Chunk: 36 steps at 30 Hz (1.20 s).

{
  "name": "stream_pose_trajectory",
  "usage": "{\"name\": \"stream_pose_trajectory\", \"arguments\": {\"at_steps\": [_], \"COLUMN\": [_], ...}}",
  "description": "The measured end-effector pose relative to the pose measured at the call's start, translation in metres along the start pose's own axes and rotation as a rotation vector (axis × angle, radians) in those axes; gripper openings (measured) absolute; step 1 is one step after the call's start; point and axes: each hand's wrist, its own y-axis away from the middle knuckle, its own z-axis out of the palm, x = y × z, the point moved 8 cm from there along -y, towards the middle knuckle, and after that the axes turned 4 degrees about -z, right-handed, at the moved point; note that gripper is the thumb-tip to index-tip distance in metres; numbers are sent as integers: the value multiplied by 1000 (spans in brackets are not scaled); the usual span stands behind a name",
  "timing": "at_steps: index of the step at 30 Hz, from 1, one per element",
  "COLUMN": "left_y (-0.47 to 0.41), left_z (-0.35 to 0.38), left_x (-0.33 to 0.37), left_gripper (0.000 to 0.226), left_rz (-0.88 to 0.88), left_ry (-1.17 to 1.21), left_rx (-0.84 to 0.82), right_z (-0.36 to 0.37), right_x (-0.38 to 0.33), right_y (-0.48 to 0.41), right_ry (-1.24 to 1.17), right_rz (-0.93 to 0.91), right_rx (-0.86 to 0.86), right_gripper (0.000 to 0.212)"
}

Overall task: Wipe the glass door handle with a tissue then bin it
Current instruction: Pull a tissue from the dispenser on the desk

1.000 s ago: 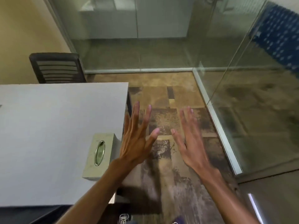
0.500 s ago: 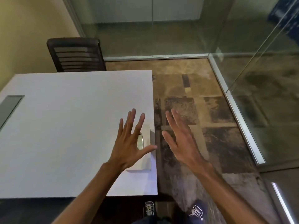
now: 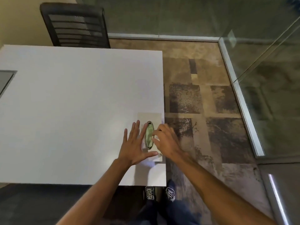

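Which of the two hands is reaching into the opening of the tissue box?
The right hand: its fingertips are at the oval opening of the tissue box. The left hand lies flat and spread, resting on the box's other side.

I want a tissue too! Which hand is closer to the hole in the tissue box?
Right. The right hand has fingertips at the oval opening of the tissue box; the left hand lies flat beside it.
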Motion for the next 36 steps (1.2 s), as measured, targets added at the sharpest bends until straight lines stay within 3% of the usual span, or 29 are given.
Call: {"name": "stream_pose_trajectory", "arguments": {"at_steps": [7,13,17,21,25,36], "left_y": [-19,-22,-23,-23,-23,-23], "left_z": [32,49,52,52,53,54], "left_x": [-19,-27,-28,-28,-29,-31], "left_gripper": [127,132,131,128,128,128], "left_rz": [-51,-80,-77,-73,-75,-75], "left_ry": [-53,-31,-2,1,-1,2], "left_rx": [-59,-81,-80,-80,-71,-55], "right_z": [39,67,76,87,84,62], "right_x": [-9,-4,-5,-3,-4,-10], "right_y": [-28,-38,-48,-53,-55,-44], "right_ry": [270,422,377,308,203,117], "right_rz": [-30,-3,1,2,-23,-121], "right_rx": [-132,-279,-261,-273,-205,-119], "right_gripper": [28,48,38,44,23,13]}}
